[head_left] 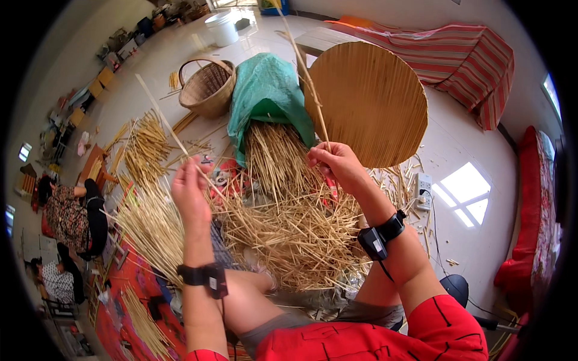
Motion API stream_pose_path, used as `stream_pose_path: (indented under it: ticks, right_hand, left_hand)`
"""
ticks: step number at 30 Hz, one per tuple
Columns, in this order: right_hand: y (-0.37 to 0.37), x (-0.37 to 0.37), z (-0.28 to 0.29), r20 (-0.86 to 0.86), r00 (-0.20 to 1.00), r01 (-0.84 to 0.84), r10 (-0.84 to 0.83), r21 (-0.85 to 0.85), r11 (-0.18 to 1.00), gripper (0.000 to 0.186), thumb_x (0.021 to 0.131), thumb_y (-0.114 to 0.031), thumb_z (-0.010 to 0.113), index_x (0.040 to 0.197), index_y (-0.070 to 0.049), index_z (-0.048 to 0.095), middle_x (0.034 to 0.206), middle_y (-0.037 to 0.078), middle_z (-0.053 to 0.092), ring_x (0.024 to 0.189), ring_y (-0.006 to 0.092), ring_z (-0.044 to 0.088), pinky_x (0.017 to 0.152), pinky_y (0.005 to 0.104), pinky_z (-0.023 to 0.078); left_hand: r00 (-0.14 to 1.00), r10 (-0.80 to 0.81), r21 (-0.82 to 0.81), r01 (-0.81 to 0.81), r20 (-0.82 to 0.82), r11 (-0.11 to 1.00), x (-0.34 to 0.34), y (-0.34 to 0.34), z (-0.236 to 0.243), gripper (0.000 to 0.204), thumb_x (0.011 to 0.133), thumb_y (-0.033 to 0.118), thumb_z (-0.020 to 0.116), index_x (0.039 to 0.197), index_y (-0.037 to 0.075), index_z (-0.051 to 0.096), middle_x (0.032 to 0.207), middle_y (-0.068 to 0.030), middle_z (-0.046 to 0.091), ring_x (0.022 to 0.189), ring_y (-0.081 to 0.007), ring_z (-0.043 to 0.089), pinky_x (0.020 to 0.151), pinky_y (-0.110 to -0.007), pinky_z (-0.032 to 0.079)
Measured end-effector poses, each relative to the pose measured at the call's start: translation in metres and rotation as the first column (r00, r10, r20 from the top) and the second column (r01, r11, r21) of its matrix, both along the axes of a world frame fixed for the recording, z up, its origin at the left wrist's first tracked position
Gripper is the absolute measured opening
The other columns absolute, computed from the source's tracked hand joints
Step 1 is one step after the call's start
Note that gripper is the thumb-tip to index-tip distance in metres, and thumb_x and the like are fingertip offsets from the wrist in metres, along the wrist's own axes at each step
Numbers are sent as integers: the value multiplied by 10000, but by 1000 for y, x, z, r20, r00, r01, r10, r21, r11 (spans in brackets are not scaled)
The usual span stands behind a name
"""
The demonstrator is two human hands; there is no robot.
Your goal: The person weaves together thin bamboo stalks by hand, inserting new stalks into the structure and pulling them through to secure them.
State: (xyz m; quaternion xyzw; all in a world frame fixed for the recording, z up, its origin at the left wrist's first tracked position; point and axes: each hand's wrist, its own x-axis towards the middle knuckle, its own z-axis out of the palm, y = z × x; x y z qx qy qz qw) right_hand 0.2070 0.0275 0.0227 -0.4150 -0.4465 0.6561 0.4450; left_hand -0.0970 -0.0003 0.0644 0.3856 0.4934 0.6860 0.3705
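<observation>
Pinched in the fingers of my left hand [194, 191] is a pale straw stalk [161, 114], slanting up to the left, its lower end crossing toward the pile. My right hand [338, 163] grips a longer straw stalk [306, 71] that rises steeply past the top of the view. Below and between both hands spreads a loose heap of cut straw [295, 240] in front of my legs. Behind it, more straw [278, 157] spills from the mouth of a green woven sack [268, 84]. A fanned bundle of long stalks [150, 219] lies beside my left forearm.
A wicker basket [208, 90] stands left of the sack, a round woven straw panel [370, 102] right of it. Beyond are a white bucket [223, 29] and a striped cloth [445, 60]. A power strip [423, 191] lies right. Two people [66, 210] sit far left.
</observation>
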Motion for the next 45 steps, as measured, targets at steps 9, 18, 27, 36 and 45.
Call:
stream_pose_path:
  ticks: [9, 18, 27, 36, 45]
  right_hand:
    - [-4, -15, -8, 92, 995, 26, -24, -28, 999, 168, 906, -206, 611, 865, -43, 617, 726, 22, 646, 479, 6, 433, 411, 147, 318]
    - [-10, -35, -15, 186, 981, -62, 59, 12, 998, 172, 910, -194, 603, 854, -33, 616, 722, 20, 650, 493, 19, 432, 438, 170, 336]
    - [-12, -43, -17, 166, 983, -81, 79, 5, 997, 165, 909, -180, 592, 856, -26, 615, 724, 22, 648, 496, 27, 425, 437, 182, 341]
    - [-16, -64, -20, -205, 944, -267, 258, -14, 964, 221, 933, -119, 463, 1090, -15, 579, 1030, 52, 630, 773, 73, 542, 593, 197, 417]
    - [-13, -56, -28, -273, 953, -141, 129, -24, 990, 341, 984, -164, 405, 1240, 32, 518, 1165, 105, 591, 1014, 158, 580, 822, 270, 479]
  left_hand:
    - [700, 631, 513, -426, -335, 745, -215, -86, 164, 289, 989, 201, 457, 1134, -18, 577, 795, -39, 643, 577, -28, 410, 518, -161, 324]
    - [388, 582, 346, -528, -715, 776, -342, -164, 113, 263, 984, 224, 473, 1091, 21, 601, 694, -3, 605, 542, -29, 394, 513, -188, 329]
    - [182, 142, -37, -730, -973, 683, -385, -167, -91, 355, 907, 166, 588, 1210, -11, 532, 944, -93, 657, 665, -96, 595, 580, -227, 479]
    - [908, -250, -395, 105, -336, 912, -71, -48, -7, 356, 922, 153, 544, 1254, 37, 495, 1049, -63, 616, 731, -77, 574, 603, -176, 420]
    - [969, -215, -230, 184, -121, 956, 101, -4, -70, 115, 918, 134, 570, 975, 63, 500, 770, 17, 539, 612, -43, 476, 521, -185, 385]
